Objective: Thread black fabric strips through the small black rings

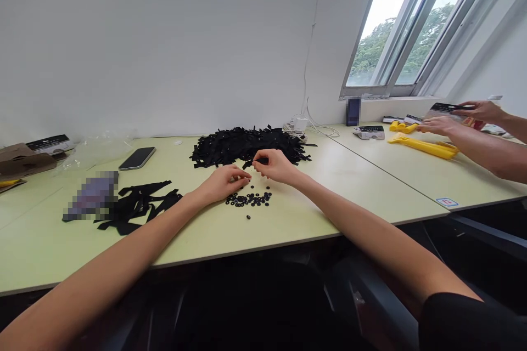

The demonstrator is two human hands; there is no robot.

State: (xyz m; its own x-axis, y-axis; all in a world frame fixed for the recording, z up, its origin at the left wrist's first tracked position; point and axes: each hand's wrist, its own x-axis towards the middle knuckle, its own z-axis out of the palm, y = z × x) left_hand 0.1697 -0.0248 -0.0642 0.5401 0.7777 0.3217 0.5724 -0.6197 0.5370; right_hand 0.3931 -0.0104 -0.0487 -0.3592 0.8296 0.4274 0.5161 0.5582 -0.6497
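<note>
Loose ring [248, 217], small and black, lies closest to me, toward the near edge of the tabletop [296, 225]. Just beyond it spreads a scatter of black rings [247, 201]; level with that, toward the left edge, are loose strips [132, 205].

My left hand [224, 182] is at the far left side of the scatter, thumb and forefinger nearly together; I cannot tell whether they pinch a ring. My right hand [275, 165], slightly farther out, seems to have a black strip [247, 164] narrowly pinched at its fingertips. I take the step in hand to be bringing ring and strip together; the next move would call for a steady right pinch and delicate lining-up by the left fingertips.

Farther off, a phone [138, 158] lies left of a heap of black strips [242, 145] along the far edge. Past the seam on the right, a co-worker's hand [439, 125] is near a yellow piece [426, 146].
</note>
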